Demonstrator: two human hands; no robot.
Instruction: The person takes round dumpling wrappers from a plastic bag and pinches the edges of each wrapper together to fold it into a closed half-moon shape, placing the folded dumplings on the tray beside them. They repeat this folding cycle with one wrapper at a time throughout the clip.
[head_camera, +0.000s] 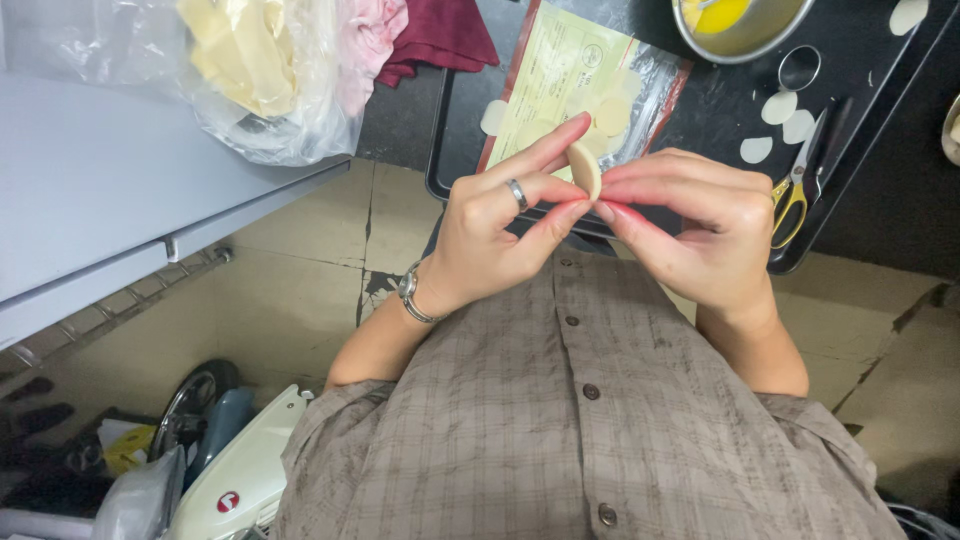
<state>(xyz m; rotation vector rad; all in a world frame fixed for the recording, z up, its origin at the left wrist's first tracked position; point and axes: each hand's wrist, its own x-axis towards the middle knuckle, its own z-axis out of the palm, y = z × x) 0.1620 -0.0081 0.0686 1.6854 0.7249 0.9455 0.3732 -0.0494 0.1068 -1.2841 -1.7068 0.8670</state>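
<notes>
Both of my hands pinch one small pale folded dough piece held up over the near edge of a black tray. My left hand, with a ring and a wristwatch, grips it from the left with thumb and fingers. From the right, my right hand presses its edge with the fingertips. Behind the dough lies a clear plastic bag of round wrappers. Loose dough rounds lie on the tray to the right.
A metal bowl of yellow liquid and a round metal cutter sit at the tray's far side. Yellow-handled scissors lie at its right. A plastic bag of pale dough scraps rests on a grey table at left. Tiled floor below.
</notes>
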